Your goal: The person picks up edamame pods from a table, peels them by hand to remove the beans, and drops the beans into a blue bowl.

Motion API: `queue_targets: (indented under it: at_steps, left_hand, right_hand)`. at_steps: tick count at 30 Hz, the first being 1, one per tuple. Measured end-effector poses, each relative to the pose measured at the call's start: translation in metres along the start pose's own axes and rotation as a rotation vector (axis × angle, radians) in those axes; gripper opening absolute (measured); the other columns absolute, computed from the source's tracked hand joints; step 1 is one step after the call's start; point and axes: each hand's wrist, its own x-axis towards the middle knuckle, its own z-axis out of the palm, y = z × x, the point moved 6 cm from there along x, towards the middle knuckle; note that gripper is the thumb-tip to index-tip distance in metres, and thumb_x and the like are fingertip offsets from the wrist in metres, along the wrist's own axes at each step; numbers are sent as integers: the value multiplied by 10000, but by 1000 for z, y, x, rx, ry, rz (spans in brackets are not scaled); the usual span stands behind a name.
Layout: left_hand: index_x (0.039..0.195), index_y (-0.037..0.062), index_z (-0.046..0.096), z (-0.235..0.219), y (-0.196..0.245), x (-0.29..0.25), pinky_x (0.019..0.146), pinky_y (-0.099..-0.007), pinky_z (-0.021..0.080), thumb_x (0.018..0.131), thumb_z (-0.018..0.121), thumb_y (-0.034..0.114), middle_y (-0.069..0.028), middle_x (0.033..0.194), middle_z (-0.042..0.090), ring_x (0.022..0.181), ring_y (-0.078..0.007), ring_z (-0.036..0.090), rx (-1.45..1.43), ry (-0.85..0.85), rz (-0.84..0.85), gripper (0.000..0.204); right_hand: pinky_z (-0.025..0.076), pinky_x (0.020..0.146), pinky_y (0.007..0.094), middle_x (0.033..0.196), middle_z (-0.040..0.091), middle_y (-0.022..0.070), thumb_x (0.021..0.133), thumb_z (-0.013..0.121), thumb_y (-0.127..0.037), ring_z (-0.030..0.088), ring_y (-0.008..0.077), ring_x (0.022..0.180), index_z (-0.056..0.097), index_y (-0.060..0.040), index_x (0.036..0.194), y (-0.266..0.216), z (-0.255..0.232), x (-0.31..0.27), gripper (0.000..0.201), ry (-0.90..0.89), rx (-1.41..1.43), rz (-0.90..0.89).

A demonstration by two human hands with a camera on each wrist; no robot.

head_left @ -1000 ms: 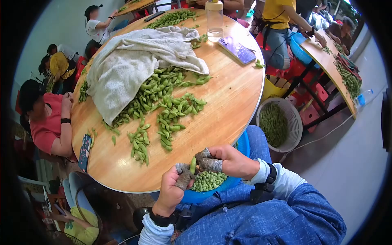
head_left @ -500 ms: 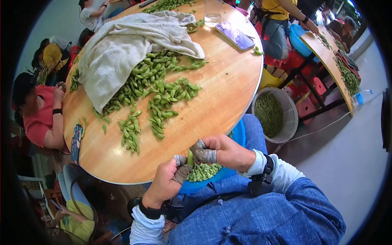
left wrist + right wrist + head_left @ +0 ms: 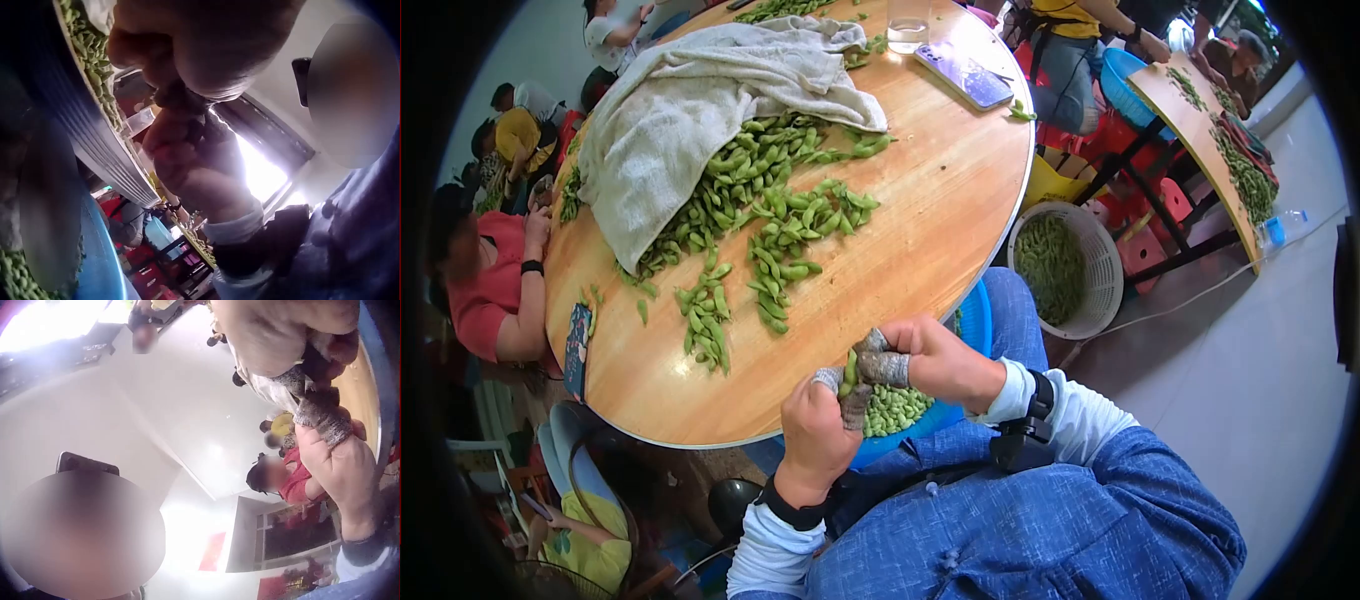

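In the head view a green soybean pod stands upright between my two hands, over the basin. My left hand pinches it between a taped thumb and finger. From the other side my right hand, also with grey tape round thumb and finger, grips the pod at its edge. Below them, shelled green beans fill part of a blue basin on the lap. Both wrist views show the hands meeting fingertip to fingertip; the pod is hidden there.
A round wooden table lies just ahead, bearing a heap of pods partly under a grey cloth. A phone and a clear bottle stand farther back. A white basket of pods is at the right; people sit around.
The head view has tilted, so the table and its pods have shifted up and left. Both hands stay together at the pod, with only small finger shifts.
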Motion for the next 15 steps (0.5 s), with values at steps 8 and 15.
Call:
queue_targets:
  at_steps: [8, 15]
  left_hand:
    - [879, -16, 532, 20, -37, -26, 524, -289, 408, 865, 507, 228, -52, 677, 545, 565, -135, 488, -1048, 50, -559, 246]
    - [938, -38, 557, 11, -30, -14, 588, -207, 430, 832, 573, 109, -32, 755, 576, 655, -64, 513, -904, -12, -516, 181]
  right_hand:
    - [453, 722, 248, 822, 610, 36, 836, 562, -139, 561, 109, 786, 576, 10, 889, 15, 3, 3, 159, -26, 119, -147]
    - [446, 702, 243, 814, 605, 29, 836, 542, -93, 546, 95, 767, 575, 15, 878, 10, -4, 1, 120, 47, 20, -117]
